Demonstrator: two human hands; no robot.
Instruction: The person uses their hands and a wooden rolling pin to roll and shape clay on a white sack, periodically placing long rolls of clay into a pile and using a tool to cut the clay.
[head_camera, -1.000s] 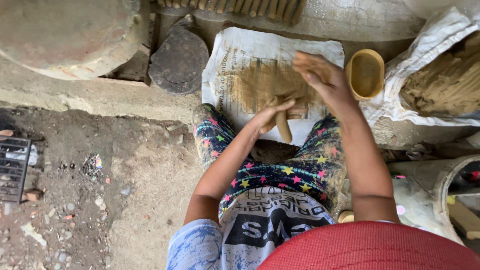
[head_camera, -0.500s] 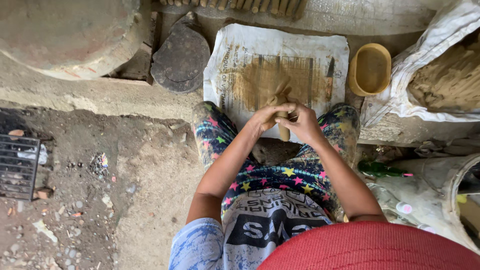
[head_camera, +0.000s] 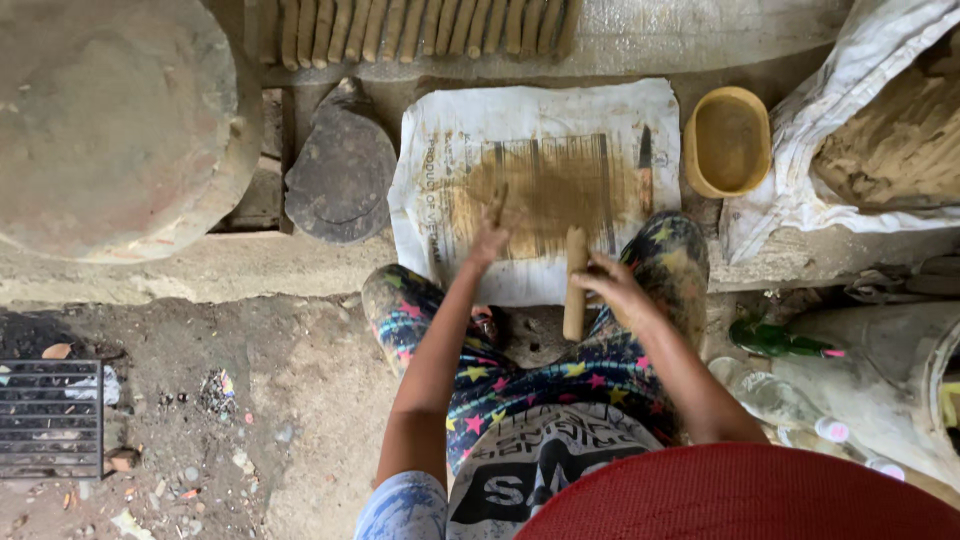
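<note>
The person sits before a white woven sack sheet (head_camera: 535, 115) smeared with brown clay. The right hand (head_camera: 615, 283) is closed around a tan, stick-shaped roll of clay (head_camera: 575, 285), standing nearly upright at the sheet's near edge, between the knees. The left hand (head_camera: 490, 235) rests on the sheet with fingers spread, holding nothing. It seems the rolling step is in hand; laying the roll flat would need a gentle, even grip. A yellow oval bowl (head_camera: 727, 142) stands just beside the sheet
</note>
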